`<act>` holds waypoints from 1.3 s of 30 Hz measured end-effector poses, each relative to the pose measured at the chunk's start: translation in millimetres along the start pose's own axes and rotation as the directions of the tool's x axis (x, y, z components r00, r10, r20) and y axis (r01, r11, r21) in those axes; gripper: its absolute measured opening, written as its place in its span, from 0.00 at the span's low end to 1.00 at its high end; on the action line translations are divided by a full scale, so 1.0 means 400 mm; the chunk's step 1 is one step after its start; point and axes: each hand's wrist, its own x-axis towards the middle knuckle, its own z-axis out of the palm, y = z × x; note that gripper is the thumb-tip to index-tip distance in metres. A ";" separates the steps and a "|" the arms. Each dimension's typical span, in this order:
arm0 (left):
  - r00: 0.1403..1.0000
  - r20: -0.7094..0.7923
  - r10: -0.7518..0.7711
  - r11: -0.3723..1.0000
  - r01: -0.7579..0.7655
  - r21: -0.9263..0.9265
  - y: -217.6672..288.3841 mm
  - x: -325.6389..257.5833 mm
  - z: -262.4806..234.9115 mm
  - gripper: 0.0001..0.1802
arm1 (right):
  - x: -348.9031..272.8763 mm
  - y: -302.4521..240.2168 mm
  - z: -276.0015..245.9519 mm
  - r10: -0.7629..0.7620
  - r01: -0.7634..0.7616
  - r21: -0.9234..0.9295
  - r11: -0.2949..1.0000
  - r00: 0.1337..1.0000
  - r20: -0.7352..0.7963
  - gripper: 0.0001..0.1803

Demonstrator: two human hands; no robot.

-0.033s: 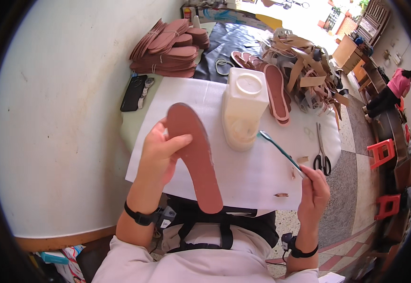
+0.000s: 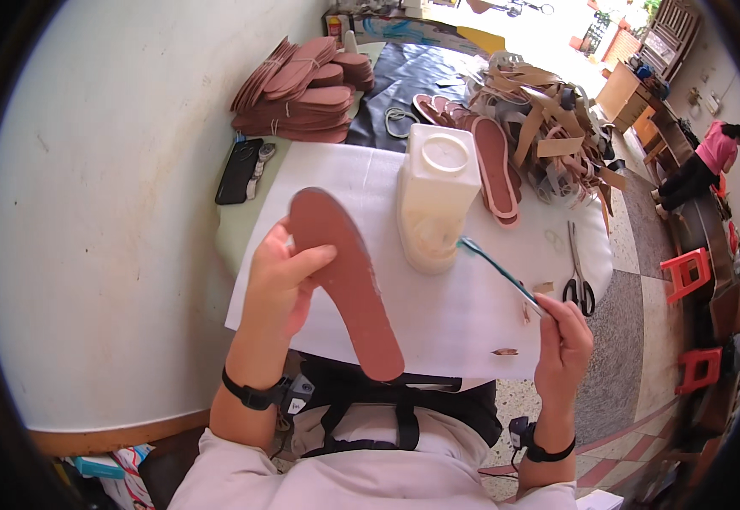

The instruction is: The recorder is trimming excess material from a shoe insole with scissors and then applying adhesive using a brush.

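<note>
My left hand [image 2: 283, 276] grips a reddish-brown shoe insole [image 2: 346, 289] by its wider end, thumb across its face. The insole tilts, its narrow end pointing down toward me. In my right hand [image 2: 564, 340] is a teal toothbrush [image 2: 501, 272], pinched near the handle's end. Its bristle head touches or nearly touches the lower part of a whitish plastic container [image 2: 442, 170]; I cannot tell which. That container stands on a white sheet [image 2: 336, 183] over the table, with a cut-out low part facing me.
Bundled insoles [image 2: 302, 93] are stacked at the back left, near a phone [image 2: 240, 172] and a wristwatch [image 2: 261, 161]. Pink-edged soles [image 2: 496, 166] and a heap of straps [image 2: 548, 119] lie at the back right. Scissors [image 2: 578, 272] rest at the right edge. A person [image 2: 714, 161] bends over farther right.
The toothbrush head has shifted slightly left, toward the container. My left hand and the insole's upper end have moved a little left. Both grips stay the same.
</note>
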 end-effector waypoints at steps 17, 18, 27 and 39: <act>0.886 -0.323 0.333 0.924 -0.374 -0.074 -0.020 -0.049 -0.005 0.20 | 0.096 0.033 0.069 -0.130 0.154 -0.165 0.974 0.980 0.151 0.08; 0.885 -0.331 0.327 0.926 -0.370 -0.074 -0.021 -0.052 -0.014 0.20 | 0.095 0.031 0.068 -0.129 0.154 -0.165 0.974 0.979 0.155 0.08; 0.886 -0.343 0.311 0.935 -0.350 -0.057 -0.037 -0.067 -0.035 0.22 | 0.062 0.035 0.045 -0.012 0.018 -0.052 0.998 0.993 0.119 0.07; 0.895 -0.330 0.299 0.937 -0.341 -0.077 -0.054 -0.067 -0.020 0.22 | 0.052 0.056 0.061 -0.011 0.013 -0.025 1.000 0.995 0.094 0.08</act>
